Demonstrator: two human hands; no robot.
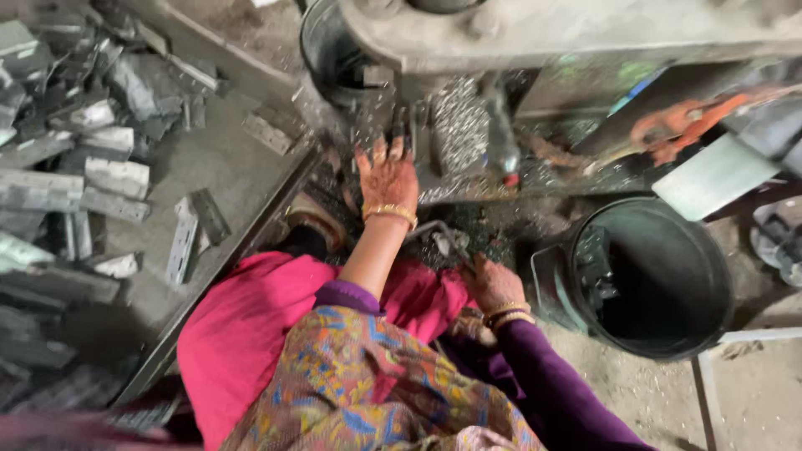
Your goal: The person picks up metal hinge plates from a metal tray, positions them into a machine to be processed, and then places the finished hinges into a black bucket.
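While the left hand (388, 177) lies flat, fingers spread, on the machine bed (468, 134), the right hand (493, 284) grips a bent metal handle (434, 230) below it. Right of the bed: dark bucket (660, 276), metal pieces inside (contents mostly shadowed). Another bucket (330, 46) is cut off above.

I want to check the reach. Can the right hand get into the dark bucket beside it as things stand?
Probably yes. The right hand rests low, just left of the dark bucket, whose mouth is open on top with nothing between them. Metal pieces lie inside near the rim.
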